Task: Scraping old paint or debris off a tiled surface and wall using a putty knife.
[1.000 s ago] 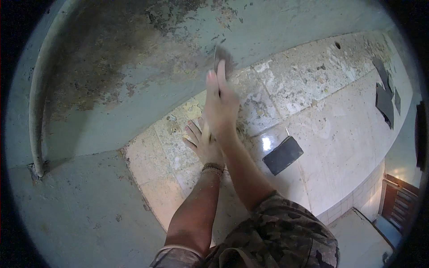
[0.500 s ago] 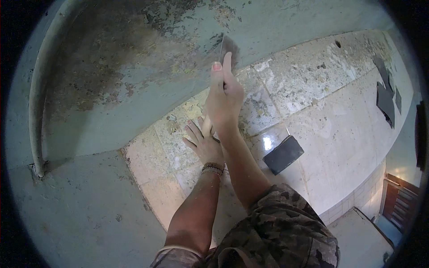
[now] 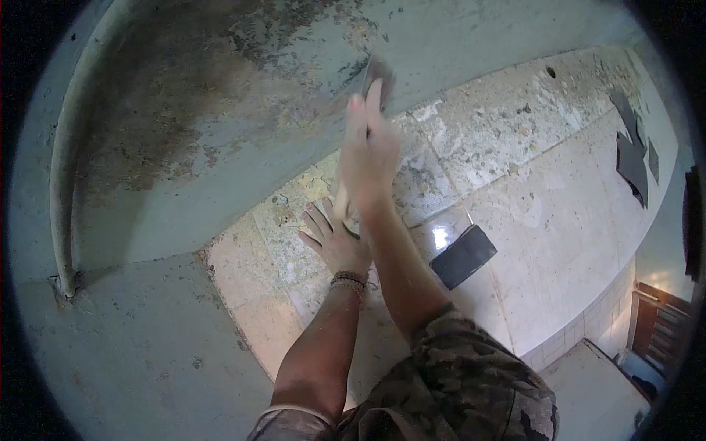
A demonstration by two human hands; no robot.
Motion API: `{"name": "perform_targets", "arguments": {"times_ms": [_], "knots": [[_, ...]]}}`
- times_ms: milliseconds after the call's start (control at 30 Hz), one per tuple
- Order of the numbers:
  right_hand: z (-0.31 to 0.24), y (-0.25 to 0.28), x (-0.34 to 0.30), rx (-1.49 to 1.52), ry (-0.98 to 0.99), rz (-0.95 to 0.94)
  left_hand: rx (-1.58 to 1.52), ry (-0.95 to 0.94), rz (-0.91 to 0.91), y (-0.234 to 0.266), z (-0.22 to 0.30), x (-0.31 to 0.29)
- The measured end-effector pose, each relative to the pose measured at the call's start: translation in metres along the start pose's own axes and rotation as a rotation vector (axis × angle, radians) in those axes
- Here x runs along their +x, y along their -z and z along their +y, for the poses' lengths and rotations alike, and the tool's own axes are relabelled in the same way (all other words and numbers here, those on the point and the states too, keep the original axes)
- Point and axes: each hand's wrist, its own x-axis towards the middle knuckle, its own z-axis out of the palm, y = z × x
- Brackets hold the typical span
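Note:
My right hand (image 3: 371, 162), smeared a little by motion, is closed round a scraper (image 3: 379, 72). Its flat metal blade meets the green-painted wall (image 3: 243, 169) near the worn patch, and a finger stretches along the blade. A pale handle (image 3: 341, 202) shows below that hand. Fingers spread, my left hand (image 3: 338, 242) rests on the tiled ledge (image 3: 235, 272) beside the handle's end. Peeled, stained paint (image 3: 169, 110) covers the wall's upper left part. Flakes and dust (image 3: 500, 132) lie along the ledge by the wall.
A dark rectangular block (image 3: 463, 257) lies on the tiles right of my right forearm. Torn dark sheets (image 3: 631, 158) are at the far right. A curved pipe (image 3: 62, 184) runs down the left wall. A brown slatted wooden piece (image 3: 654, 323) stands lower right.
My right hand and the scraper have shifted very slightly and the hand is more blurred. My left hand stays on the ledge. The whole view has moved a little.

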Motion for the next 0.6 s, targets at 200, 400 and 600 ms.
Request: {"name": "perform_targets", "arguments": {"times_ms": [200, 400, 600], "knots": [[0.001, -0.004, -0.022, -0.013, -0.102, -0.083, -0.044, 0.042, -0.067, 0.004, -0.014, 0.004], [-0.012, -0.003, -0.01, -0.024, -0.14, -0.123, -0.026, 0.051, -0.142, 0.007, -0.007, 0.004], [-0.023, -0.012, -0.011, -0.045, -0.133, -0.123, -0.81, 0.116, 0.024, 0.004, -0.017, 0.004]]}}
